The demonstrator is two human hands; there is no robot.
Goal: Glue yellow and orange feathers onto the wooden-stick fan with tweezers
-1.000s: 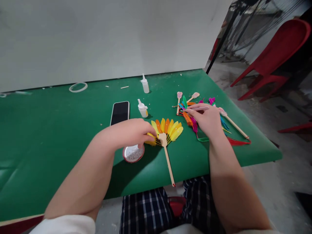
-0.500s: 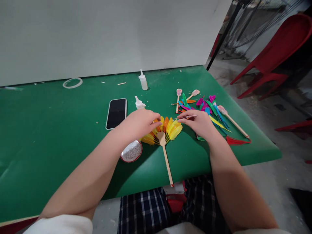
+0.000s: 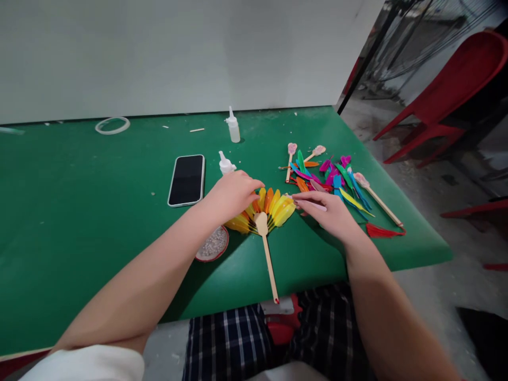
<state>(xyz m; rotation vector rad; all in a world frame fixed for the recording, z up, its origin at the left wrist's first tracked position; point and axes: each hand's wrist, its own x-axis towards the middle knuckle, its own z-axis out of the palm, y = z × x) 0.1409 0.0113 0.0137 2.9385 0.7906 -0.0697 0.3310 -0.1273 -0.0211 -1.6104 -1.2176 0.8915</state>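
Observation:
A feather fan (image 3: 261, 224) lies on the table in front of me, its yellow and orange feathers spread above a pale wooden handle. Over the feathers on its left side is my left hand (image 3: 237, 194), fingers curled together at the tips; what they grip, if anything, is hidden. My right hand (image 3: 323, 209) is closed around slim pinkish tweezers (image 3: 316, 205), their tips close to the fan's right feathers. Beside my left forearm sits a round red-rimmed dish (image 3: 214, 244) of small pale beads, partly covered by the arm.
Loose coloured feathers (image 3: 329, 172) and several wooden sticks with pinkish heads lie to the right, one with a red tassel (image 3: 384, 230). A phone (image 3: 186, 180), two white nozzle bottles (image 3: 233, 127) and a tape ring (image 3: 112, 126) are further back. A red chair (image 3: 448, 100) stands right.
My right hand has turned a little, so the tweezers show broader side on, and it has shifted slightly down. The left hand stays over the feathers. The whole view has shifted slightly.

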